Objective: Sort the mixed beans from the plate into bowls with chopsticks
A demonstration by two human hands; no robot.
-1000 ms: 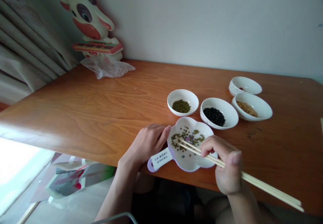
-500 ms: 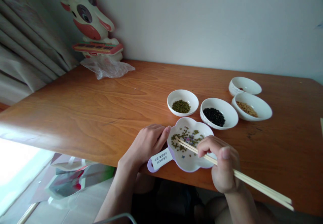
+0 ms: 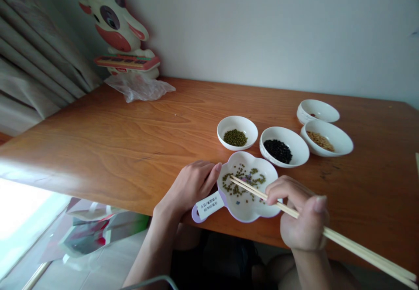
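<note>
My right hand (image 3: 303, 213) is closed around a pair of light wooden chopsticks (image 3: 356, 248). Their tips rest among mung beans (image 3: 233, 188) scattered in a white flower-shaped dish (image 3: 250, 211) with a lilac rim and handle. On the dish's left side, my left hand (image 3: 198, 179) presses its curled fingers against the rim; their undersides are hidden. A white label (image 3: 210, 206) is stuck on the handle. Just behind the dish stand a white bowl (image 3: 238, 121) of mung beans (image 3: 235, 138) and another bowl (image 3: 301, 149) of black beans (image 3: 278, 151).
Farther right are a bowl (image 3: 342, 144) with pale yellow beans or nuts and a bowl (image 3: 324, 111) with a few reddish pieces. A cow-shaped toy keyboard (image 3: 127, 61) and clear plastic bag (image 3: 142, 90) sit at the back left. Bags (image 3: 88, 231) stand below the table's left edge.
My right hand has shifted right and slightly lower with the chopsticks. Their tips moved slightly right and up within the dish. My left hand and the bowls stay where they were.
</note>
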